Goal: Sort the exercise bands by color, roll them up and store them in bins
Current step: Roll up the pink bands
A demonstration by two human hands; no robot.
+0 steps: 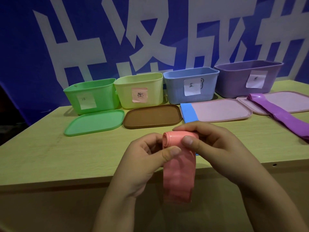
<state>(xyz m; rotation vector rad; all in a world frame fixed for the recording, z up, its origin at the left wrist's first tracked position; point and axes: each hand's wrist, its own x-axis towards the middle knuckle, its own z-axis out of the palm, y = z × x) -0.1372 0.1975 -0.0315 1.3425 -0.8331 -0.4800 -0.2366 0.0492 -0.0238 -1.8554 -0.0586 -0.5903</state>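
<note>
Pink band is being rolled above the table's near edge: I am pinching its started roll with my left hand and right hand, tail hanging loose. Purple band is lying unrolled by the right edge. Bin contents are hidden; most work seemingly remaining.

We seem to be at a staged sorting station rather than a home. Behind the pale wooden table hangs a blue banner with large white characters. In front of that banner stand labelled plastic tubs: a green bin, a yellow-green bin, a light-blue bin and a purple bin.
</note>
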